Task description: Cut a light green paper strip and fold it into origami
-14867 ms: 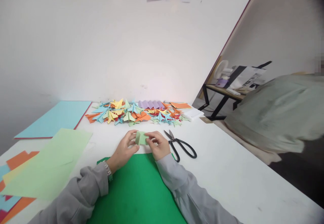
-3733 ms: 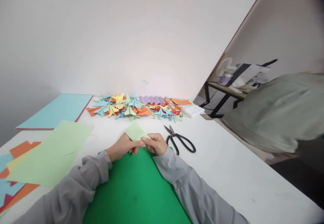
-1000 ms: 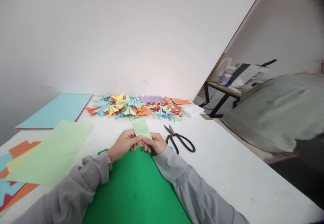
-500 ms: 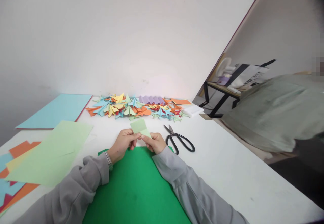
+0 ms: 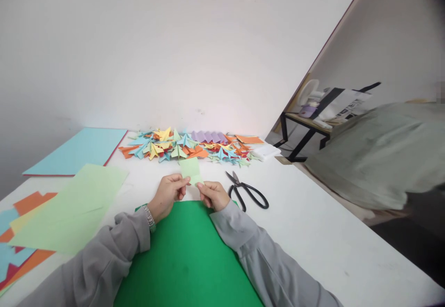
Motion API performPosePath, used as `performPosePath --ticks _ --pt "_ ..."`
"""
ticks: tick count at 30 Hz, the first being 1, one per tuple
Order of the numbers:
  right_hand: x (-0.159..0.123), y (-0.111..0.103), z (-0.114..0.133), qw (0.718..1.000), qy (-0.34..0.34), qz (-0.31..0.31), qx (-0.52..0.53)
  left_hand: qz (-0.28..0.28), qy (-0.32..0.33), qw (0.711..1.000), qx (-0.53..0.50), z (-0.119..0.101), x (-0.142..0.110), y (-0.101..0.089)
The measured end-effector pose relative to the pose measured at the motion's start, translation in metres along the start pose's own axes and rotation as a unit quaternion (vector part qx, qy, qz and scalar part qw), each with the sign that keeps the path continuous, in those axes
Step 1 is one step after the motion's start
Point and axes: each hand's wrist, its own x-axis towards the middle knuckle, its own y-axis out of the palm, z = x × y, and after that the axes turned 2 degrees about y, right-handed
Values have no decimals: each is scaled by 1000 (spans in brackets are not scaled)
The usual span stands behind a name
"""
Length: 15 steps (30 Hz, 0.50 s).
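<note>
Extending up the frame just below its centre, long axis leaning slightly left, a creased light-green paper slip [image 5: 189, 168] is pinched at its lower left edge by the left hand [image 5: 167, 194] and at its lower right corner by the right hand [image 5: 214, 196].

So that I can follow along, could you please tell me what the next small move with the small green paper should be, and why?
Probably fold the small green paper over along what looks like a faint crease across it: the left hand and right hand pinch its lower part from either side.
</note>
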Motion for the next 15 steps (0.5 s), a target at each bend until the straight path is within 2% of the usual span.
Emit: performPosePath --ticks 4,8,10,15 --pt "-1 2 0 1000 -10 -23 -13 7 3 1000 -4 -4 0 2" --pt "-1 2 0 997 -34 -24 -59 -3 -6 1000 -15 -5 0 1" --pt "-2 2 1 997 -23 -17 -71 0 -5 1000 -17 -4 1 0" --pt "-2 3 2 999 14 31 5 41 17 999 29 -1 0 -1"
